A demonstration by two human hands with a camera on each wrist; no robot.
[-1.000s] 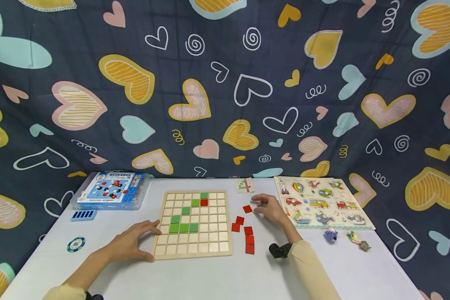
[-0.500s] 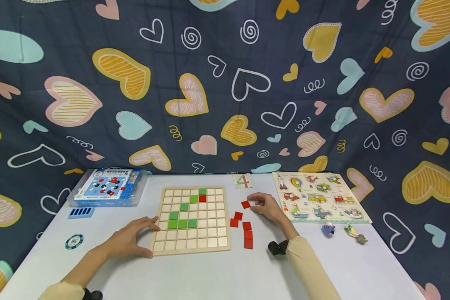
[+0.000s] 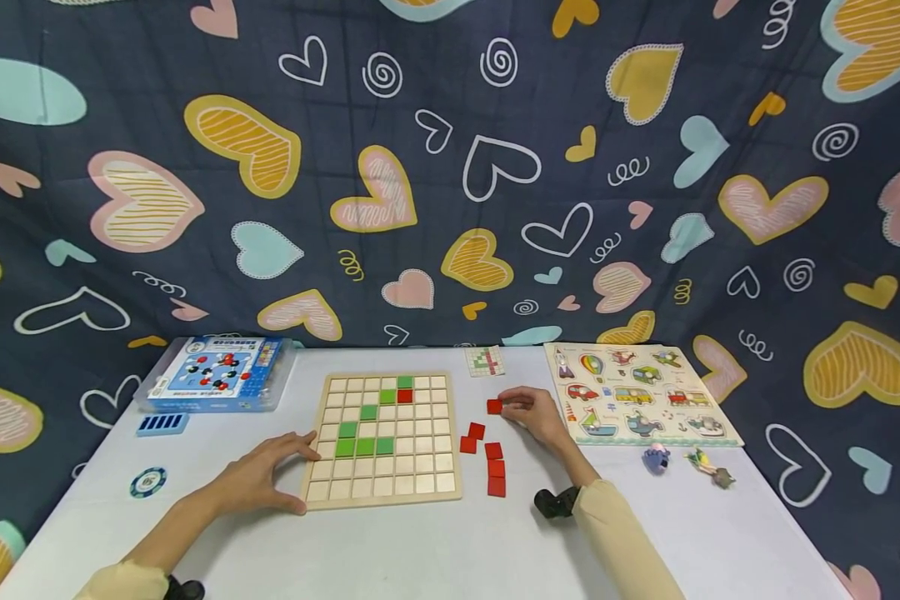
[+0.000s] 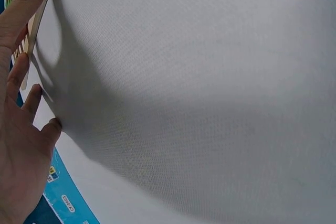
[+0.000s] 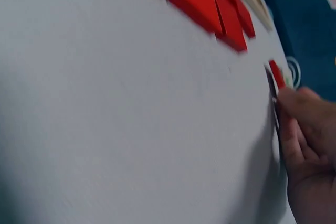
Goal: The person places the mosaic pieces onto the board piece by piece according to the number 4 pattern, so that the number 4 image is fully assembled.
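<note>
A light wooden grid board (image 3: 424,463) lies on the table, with several green tiles (image 3: 365,447) and one red tile (image 3: 405,397) in its squares. At its left side my left hand (image 3: 247,479) rests with fingers and thumb spread, the tips touching the board's edge near the front left corner. My right hand (image 3: 540,417) pinches a small red square tile (image 3: 493,407) between thumb and fingers, right of the board; in the right wrist view that pinched tile (image 5: 276,74) is tilted on its side. Several loose red tiles (image 3: 497,468) lie between the board and my right arm.
Behind the loose tiles lies a small pattern card (image 3: 484,362). A vehicle puzzle board (image 3: 630,429) is at the back right, with small figurines (image 3: 656,458) before it. A plastic-cased box (image 3: 217,371), a blue slotted piece (image 3: 162,425) and a round chip (image 3: 148,482) stand left.
My right hand has moved onto the rearmost red tile, which has turned slightly in its fingers. The left hand stays at the board. The view has tipped a little downward.
</note>
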